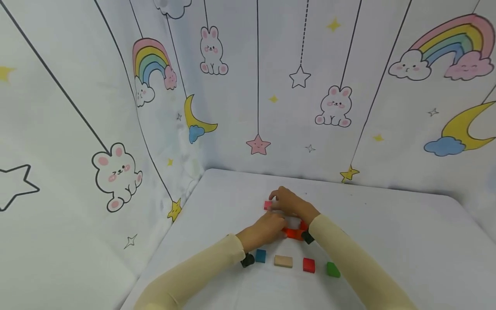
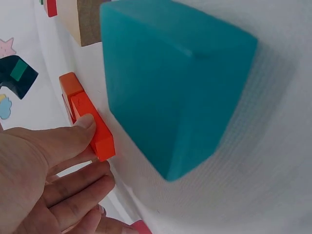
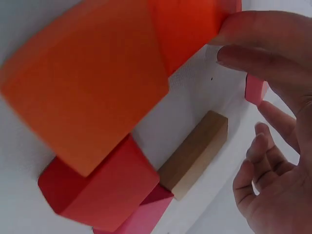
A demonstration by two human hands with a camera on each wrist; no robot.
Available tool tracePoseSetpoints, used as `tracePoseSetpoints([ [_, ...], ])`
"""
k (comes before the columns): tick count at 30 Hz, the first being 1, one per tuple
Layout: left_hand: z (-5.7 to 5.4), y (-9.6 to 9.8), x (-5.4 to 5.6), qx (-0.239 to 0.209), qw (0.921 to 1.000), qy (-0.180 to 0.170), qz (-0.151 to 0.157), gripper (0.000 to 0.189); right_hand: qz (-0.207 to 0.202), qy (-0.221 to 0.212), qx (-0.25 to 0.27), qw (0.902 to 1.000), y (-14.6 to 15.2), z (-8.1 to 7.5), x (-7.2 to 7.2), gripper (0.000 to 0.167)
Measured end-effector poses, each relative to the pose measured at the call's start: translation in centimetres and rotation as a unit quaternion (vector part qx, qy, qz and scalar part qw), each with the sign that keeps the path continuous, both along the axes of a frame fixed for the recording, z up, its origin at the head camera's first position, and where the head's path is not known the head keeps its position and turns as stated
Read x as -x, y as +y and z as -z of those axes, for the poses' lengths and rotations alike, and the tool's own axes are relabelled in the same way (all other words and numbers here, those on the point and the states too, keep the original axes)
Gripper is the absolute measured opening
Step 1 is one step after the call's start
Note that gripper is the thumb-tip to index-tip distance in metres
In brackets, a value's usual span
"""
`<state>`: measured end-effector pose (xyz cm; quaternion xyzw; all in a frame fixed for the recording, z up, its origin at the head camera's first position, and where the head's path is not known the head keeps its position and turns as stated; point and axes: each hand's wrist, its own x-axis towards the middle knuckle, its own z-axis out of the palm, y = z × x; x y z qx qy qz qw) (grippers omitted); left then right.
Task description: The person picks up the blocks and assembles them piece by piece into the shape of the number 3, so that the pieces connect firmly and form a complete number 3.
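The left hand (image 1: 267, 228) has its thumb and a finger pinched narrowly on an orange-red block (image 2: 105, 141). The right hand (image 1: 286, 201) has thumb and index finger parted about a pink block (image 1: 268, 205), the index tip at its edge; whether it grips it cannot be told. The pink block lies on the far side of the gathered blocks, apart from the orange-red one.

End to end with the orange-red block is an orange block (image 3: 87, 87); just beyond it come a red block (image 3: 107, 185), a second pink block (image 3: 151, 214) and a wooden block (image 3: 195, 156). The arrangement looks partly formed, its side by the pink block unjoined.

Nearer the person on the bench (image 1: 217, 206), a blue block (image 1: 261, 256), a pale block (image 1: 283, 261), another red block (image 1: 308, 265) and a green block (image 1: 333, 269) stand spaced in a row, seemingly unused so far.
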<state>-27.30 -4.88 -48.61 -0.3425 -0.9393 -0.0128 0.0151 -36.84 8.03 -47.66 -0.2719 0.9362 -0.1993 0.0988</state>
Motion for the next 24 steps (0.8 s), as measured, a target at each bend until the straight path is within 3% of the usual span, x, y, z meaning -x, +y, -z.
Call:
tracePoseSetpoints([
  [18, -0.24, 0.18, 0.03, -0.007, 1.0000, -0.003, -0.001, 0.021, 0.034, -0.028, 0.003, 0.9990, 0.28, 0.26, -0.05, 0.033],
  [24, -0.20, 0.10, -0.06, -0.008, 1.0000, 0.001, 0.005, 0.020, 0.024, -0.020, 0.005, 0.9995, 0.82, 0.32, -0.25, 0.032],
])
